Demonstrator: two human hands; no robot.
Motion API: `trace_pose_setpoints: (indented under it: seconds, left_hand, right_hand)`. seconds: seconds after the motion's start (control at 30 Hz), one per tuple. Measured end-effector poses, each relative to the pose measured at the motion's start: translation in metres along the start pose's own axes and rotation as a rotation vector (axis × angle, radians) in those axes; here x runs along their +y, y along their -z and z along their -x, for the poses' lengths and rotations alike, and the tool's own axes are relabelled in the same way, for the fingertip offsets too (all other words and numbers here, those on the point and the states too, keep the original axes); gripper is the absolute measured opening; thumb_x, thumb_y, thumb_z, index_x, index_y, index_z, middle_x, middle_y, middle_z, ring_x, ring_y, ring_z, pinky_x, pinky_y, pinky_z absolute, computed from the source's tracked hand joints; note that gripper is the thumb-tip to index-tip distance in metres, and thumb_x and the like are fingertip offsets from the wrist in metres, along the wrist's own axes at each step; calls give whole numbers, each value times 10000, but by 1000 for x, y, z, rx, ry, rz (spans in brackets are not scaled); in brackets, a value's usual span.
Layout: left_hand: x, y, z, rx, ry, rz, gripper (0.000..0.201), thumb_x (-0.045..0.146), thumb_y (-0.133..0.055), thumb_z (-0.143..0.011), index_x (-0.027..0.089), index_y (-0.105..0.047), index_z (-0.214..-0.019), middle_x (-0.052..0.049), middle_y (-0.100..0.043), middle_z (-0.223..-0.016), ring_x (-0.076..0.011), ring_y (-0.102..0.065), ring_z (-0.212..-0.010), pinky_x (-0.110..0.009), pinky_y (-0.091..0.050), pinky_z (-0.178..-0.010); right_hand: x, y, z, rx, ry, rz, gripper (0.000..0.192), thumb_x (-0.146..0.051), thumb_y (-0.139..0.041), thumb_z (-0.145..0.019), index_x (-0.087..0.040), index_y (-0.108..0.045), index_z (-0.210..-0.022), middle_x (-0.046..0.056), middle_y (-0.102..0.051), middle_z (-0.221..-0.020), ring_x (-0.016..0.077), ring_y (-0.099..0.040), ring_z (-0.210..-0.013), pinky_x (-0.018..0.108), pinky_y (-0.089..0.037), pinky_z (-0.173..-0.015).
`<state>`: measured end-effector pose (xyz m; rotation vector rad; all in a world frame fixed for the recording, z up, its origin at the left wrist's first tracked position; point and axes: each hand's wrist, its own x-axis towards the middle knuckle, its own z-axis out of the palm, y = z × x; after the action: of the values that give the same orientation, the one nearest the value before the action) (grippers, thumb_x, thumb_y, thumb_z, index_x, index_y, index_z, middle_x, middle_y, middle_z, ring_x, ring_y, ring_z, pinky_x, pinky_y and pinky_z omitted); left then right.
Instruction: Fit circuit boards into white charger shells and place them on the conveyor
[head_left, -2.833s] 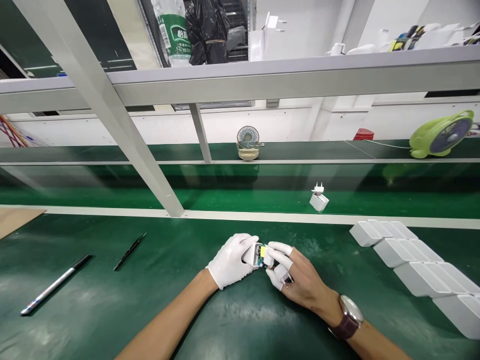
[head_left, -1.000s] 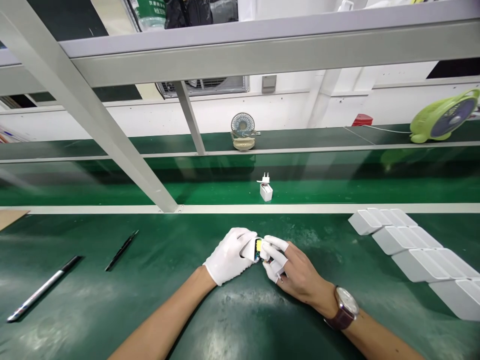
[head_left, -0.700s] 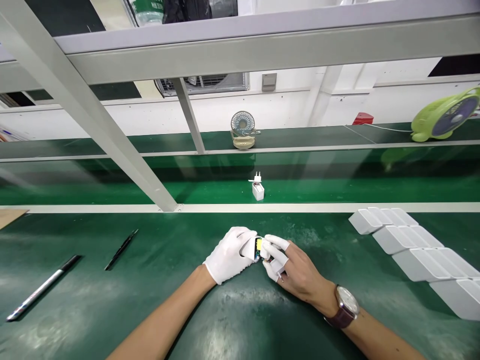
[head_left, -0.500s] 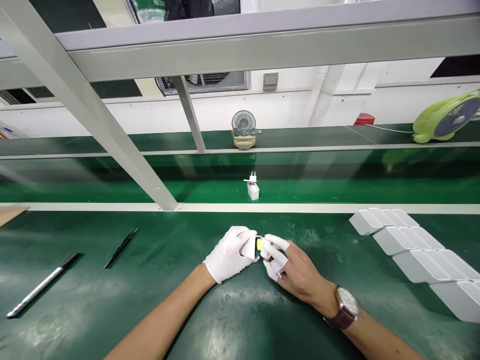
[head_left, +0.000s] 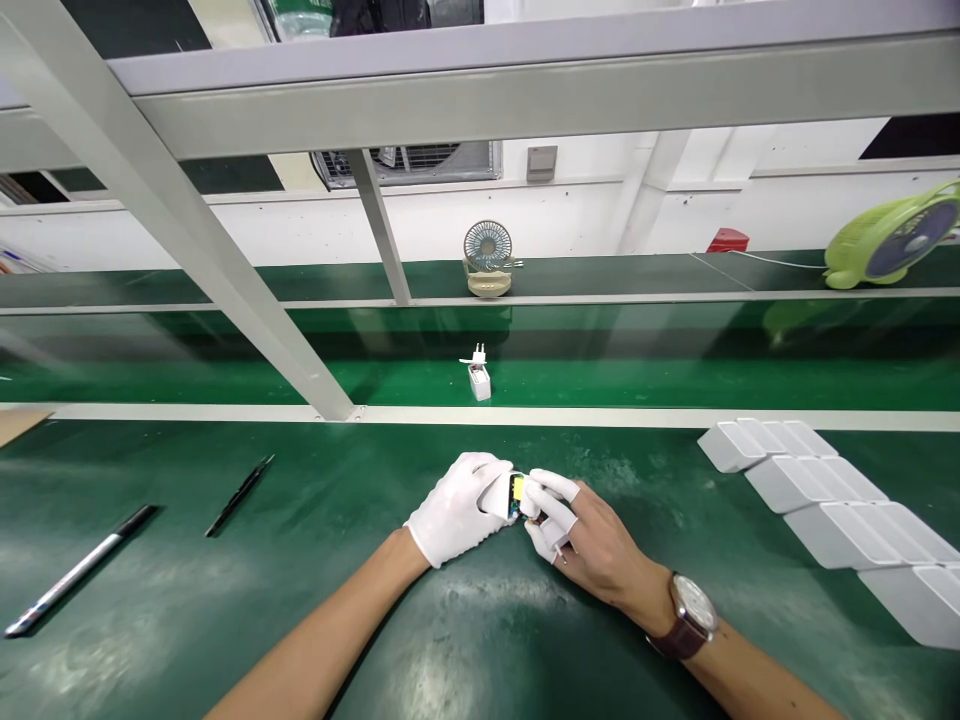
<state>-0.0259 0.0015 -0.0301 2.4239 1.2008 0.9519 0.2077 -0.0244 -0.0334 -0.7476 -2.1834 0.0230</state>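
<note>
My left hand (head_left: 456, 512), in a white glove, is closed around a white charger housing (head_left: 495, 497). From the housing's right end shows a circuit board (head_left: 517, 488) with a yellow component. My right hand (head_left: 592, 540), with white finger cots and a watch on the wrist, pinches the charger's white plug end (head_left: 554, 532), whose pins point down toward the palm. The fingers partly cover the plug end and the board. Beyond both hands, another white charger (head_left: 480, 383) with its plug end off the housing stands on the green belt (head_left: 637, 380).
Rows of white housings (head_left: 840, 478) stand at the right on the green table (head_left: 360, 620). A black pen-like tool (head_left: 240, 495) and a silver-and-black one (head_left: 79, 572) lie at left. A slanted metal post (head_left: 225, 255) rises at left. Behind the belt are a small fan (head_left: 487, 250) and a green fan (head_left: 885, 235).
The charger on the belt has moved to the left. Both my hands stay almost in the same place, holding the same parts.
</note>
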Motion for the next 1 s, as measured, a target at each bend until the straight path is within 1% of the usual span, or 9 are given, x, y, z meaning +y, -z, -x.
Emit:
trace_pose_setpoints:
  seconds: [0.27, 0.5, 0.73, 1.0]
  left_hand:
    - [0, 0, 1, -15, 11, 1, 565, 225, -771, -761, 245, -554, -1282, -100, -604, -1199, -251, -598, -1116, -422, -550, -955]
    - [0, 0, 1, -15, 19, 18, 574, 228, -778, -758, 253, -556, -1287, -102, -606, -1205, -258, -598, -1115, -440, -550, -952]
    - [1, 1, 1, -9, 10, 8, 529, 235, -763, -772, 238, -569, -1264, -102, -608, -1196, -251, -601, -1115, -424, -546, -963]
    - [1, 1, 1, -12, -8, 9, 515, 251, -756, -792, 224, -563, -1268, -107, -601, -1198, -245, -597, -1117, -419, -543, -964]
  right_hand:
    - [3, -5, 5, 0, -5, -20, 672, -76, -625, -891, -155, -360, -1504, 199, -573, -1302, 284, -592, -1170, 451, -554, -927]
    - [3, -5, 5, -1, -19, -4, 651, -98, -616, -898, -174, -372, -1497, 192, -578, -1305, 282, -618, -1130, 448, -568, -907]
    - [2, -3, 4, -26, -27, -16, 662, -96, -600, -909, -182, -344, -1513, 190, -575, -1307, 285, -606, -1156, 453, -566, -915]
    - [1, 0, 1, -22, -19, -22, 608, -105, -593, -922, -170, -378, -1488, 193, -580, -1296, 281, -613, -1140, 458, -558, -926]
